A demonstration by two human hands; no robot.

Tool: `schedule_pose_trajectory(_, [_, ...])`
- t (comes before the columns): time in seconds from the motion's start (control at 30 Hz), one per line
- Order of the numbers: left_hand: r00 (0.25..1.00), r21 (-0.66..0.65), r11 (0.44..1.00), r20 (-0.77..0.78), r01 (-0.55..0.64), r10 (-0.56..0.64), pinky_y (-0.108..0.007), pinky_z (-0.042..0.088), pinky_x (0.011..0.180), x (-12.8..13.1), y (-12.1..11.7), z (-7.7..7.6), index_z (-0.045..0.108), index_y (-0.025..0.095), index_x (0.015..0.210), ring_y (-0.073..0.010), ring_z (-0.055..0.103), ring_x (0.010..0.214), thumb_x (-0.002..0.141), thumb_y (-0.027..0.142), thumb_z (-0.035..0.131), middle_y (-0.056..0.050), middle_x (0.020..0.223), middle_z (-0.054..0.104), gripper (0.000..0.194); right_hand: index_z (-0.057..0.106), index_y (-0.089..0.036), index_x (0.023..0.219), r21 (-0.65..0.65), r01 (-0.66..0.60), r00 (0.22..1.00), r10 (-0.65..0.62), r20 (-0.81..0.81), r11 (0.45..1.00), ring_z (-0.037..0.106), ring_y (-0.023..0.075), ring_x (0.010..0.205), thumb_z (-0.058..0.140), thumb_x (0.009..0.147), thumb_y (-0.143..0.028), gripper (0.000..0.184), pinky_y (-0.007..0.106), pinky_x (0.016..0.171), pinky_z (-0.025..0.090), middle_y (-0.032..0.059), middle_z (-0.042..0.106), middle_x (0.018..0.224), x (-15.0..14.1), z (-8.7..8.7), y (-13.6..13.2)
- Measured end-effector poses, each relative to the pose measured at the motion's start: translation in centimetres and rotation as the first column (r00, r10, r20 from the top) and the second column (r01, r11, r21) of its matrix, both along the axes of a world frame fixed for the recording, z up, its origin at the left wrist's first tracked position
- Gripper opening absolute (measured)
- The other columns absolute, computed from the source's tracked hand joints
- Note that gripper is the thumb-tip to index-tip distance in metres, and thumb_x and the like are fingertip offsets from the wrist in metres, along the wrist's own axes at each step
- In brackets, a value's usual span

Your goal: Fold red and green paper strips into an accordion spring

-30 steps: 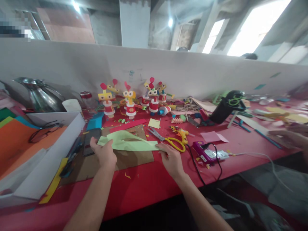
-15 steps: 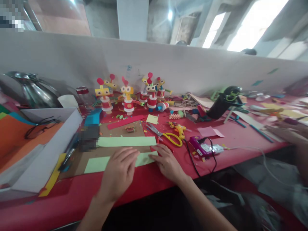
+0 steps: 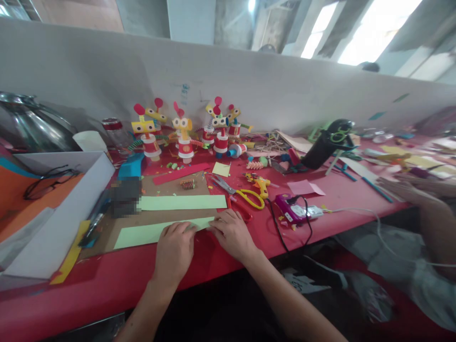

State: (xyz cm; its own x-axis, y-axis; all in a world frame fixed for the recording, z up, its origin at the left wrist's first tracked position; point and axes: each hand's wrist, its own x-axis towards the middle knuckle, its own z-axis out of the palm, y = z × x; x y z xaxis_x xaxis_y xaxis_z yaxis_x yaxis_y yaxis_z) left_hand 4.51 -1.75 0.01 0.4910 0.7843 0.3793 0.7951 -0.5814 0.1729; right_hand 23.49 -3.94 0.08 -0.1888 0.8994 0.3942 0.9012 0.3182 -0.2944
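Note:
A light green paper strip (image 3: 142, 233) lies at a slant near the front of the brown cardboard (image 3: 107, 247). My left hand (image 3: 176, 247) is closed over the strip's near edge, fingers curled and thumb tip hidden. At the strip's right end, my right hand (image 3: 233, 232) pinches the paper, which lifts slightly between the two hands. A second green paper strip (image 3: 183, 203) lies flat just behind. Yellow-handled scissors (image 3: 249, 197) and a red-handled tool (image 3: 245, 216), partly covered by my right hand, are close by.
Several paper robot figures (image 3: 185, 140) stand at the back. A white box (image 3: 60, 209) with glasses is on the left. A yellow glue gun (image 3: 262, 186), purple power strip (image 3: 297, 209) and cables lie to the right. A co-worker's hand (image 3: 409, 192) rests at far right.
My hands have come closer together at the strip's right end. The right hand's fingers, stretched out on the paper before, now pinch it. The view has shifted slightly.

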Motion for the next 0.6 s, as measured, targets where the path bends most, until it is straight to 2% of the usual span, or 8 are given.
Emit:
schedule_pose_trajectory(0.13, [0.999,-0.016,1.000,0.037,0.005,-0.005,-0.042,0.048,0.086,-0.9,0.3,-0.3,0.071,0.021,0.098,-0.0244,0.061,0.098,0.086,0.016,0.051,-0.006,0.104,0.070,0.024,0.069,-0.025,0.100,0.013,-0.012,0.999,0.012,-0.038,1.000,0.053,0.0213,0.094,0.056,0.091,-0.027,0.016,0.035,0.081,0.041,0.0060,0.063,0.099,0.2,-0.5,-0.4])
schedule_pose_trajectory(0.27, [0.994,0.014,1.000,0.112,0.010,-0.012,-0.041,0.049,0.086,-0.9,0.5,-1.1,0.070,0.021,0.097,-0.0229,0.061,0.095,0.088,0.016,0.049,-0.006,0.101,0.069,0.023,0.068,-0.025,0.098,0.027,-0.021,0.997,0.023,-0.070,0.999,0.054,0.0210,0.092,0.054,0.091,-0.021,0.016,0.034,0.080,0.042,0.0056,0.063,0.097,0.3,-0.8,-0.5])
schedule_pose_trajectory(0.4, [0.982,0.035,0.997,0.176,0.064,-0.069,-0.037,0.050,0.085,-0.9,0.8,-1.8,0.068,0.022,0.097,-0.0206,0.061,0.093,0.087,0.012,0.049,-0.004,0.099,0.068,0.025,0.068,-0.025,0.098,0.035,-0.017,0.998,0.019,-0.068,0.999,0.055,0.0220,0.092,0.058,0.089,-0.026,0.013,0.035,0.079,0.043,0.0055,0.064,0.098,0.2,-0.7,-0.4])
schedule_pose_trajectory(0.6, [0.984,0.014,0.999,0.172,0.052,-0.054,-0.038,0.050,0.077,-0.8,0.9,-1.8,0.063,0.022,0.089,-0.0215,0.061,0.087,0.089,0.017,0.047,-0.004,0.092,0.066,0.018,0.066,-0.024,0.100,0.093,-0.058,0.998,0.061,-0.030,0.994,0.055,0.0218,0.092,0.053,0.091,-0.021,0.016,0.037,0.081,0.042,0.0050,0.065,0.097,0.0,-0.7,-0.5])
